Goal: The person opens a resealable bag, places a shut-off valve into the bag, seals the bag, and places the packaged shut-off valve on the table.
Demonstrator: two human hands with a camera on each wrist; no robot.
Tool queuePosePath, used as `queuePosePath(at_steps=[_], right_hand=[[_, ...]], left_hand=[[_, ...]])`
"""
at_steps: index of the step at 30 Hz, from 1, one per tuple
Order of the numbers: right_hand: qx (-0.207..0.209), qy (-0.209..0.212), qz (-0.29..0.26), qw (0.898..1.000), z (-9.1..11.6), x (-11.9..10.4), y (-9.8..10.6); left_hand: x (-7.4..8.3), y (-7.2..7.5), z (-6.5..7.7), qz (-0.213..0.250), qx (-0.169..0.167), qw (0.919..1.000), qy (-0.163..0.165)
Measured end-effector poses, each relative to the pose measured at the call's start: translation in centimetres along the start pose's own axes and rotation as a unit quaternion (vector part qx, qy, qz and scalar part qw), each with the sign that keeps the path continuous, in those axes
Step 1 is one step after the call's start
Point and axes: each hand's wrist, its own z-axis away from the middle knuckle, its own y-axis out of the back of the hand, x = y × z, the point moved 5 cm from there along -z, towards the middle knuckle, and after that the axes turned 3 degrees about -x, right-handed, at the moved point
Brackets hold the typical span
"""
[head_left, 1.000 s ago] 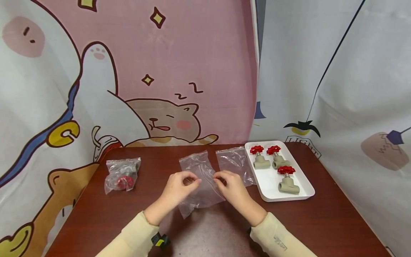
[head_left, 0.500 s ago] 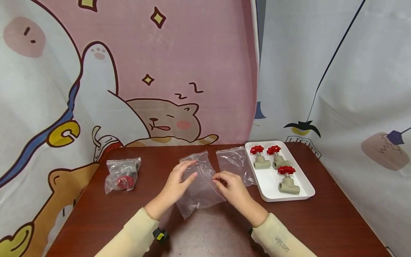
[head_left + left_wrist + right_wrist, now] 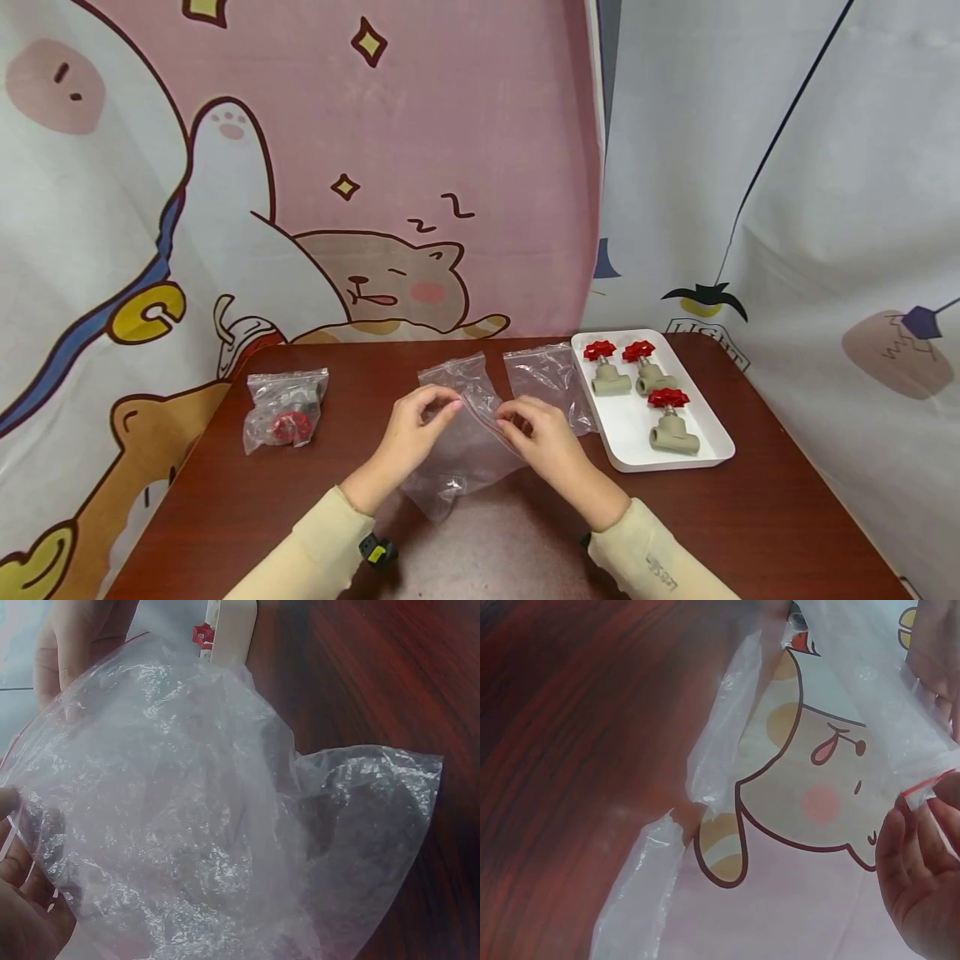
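A clear zip bag (image 3: 468,454) hangs between both hands above the table, its mouth slanting from the left fingertips down to the right. My left hand (image 3: 405,437) pinches one end of the mouth between thumb and fingers. Further along the same edge, my right hand (image 3: 547,433) pinches the seal, whose red line shows in the right wrist view beside that hand (image 3: 919,877). In the left wrist view the crinkled bag (image 3: 187,795) fills the middle and looks flat, with nothing visible inside. Its bottom corner points toward the person in the head view.
Two more clear bags lie behind, one beyond the hands (image 3: 468,367) and another (image 3: 543,375) against the white tray (image 3: 637,454). The tray holds 3 beige valves (image 3: 675,433) with red handwheels. A packed bag (image 3: 288,408) with a red-handled valve lies at left.
The left hand let go of the bag's edge and spread its fingers, then pinched the edge again slightly higher. The bag's bottom has swung toward the person. The right hand kept its hold.
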Motion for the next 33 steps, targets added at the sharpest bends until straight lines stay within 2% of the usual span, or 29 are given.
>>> queuePosePath(at_steps=[5,9,13,16,19,26,29,33], right_hand=[[0.034,0.022,-0.019,0.999,0.0,-0.6,0.7],[0.041,0.049,-0.032,0.997,-0.1,-1.2,1.0],[0.009,0.051,-0.078,0.996,-0.5,-1.5,0.7],[-0.019,0.054,-0.123,0.991,-0.6,-1.6,0.3],[-0.045,0.053,-0.144,0.987,-0.7,-1.8,-0.1],[-0.114,0.016,-0.140,0.983,-0.7,-1.7,-0.6],[-0.140,0.008,-0.122,0.983,-0.7,-1.7,-0.7],[-0.164,-0.010,-0.132,0.978,-0.6,-1.6,-0.7]], left_hand=[[0.4,0.1,-0.1,0.008,0.024,0.9996,-0.010],[0.7,0.0,-0.3,0.036,0.022,0.9990,-0.015],[1.4,0.1,-0.4,0.055,0.003,0.9979,-0.034],[1.9,0.1,-0.4,0.054,-0.011,0.9965,-0.063],[2.2,0.0,-0.3,0.044,-0.018,0.9950,-0.088],[2.7,0.0,-0.2,0.017,-0.025,0.9939,-0.106],[2.9,0.0,0.0,0.006,-0.025,0.9923,-0.121],[3.1,0.0,0.2,0.001,-0.028,0.9893,-0.143]])
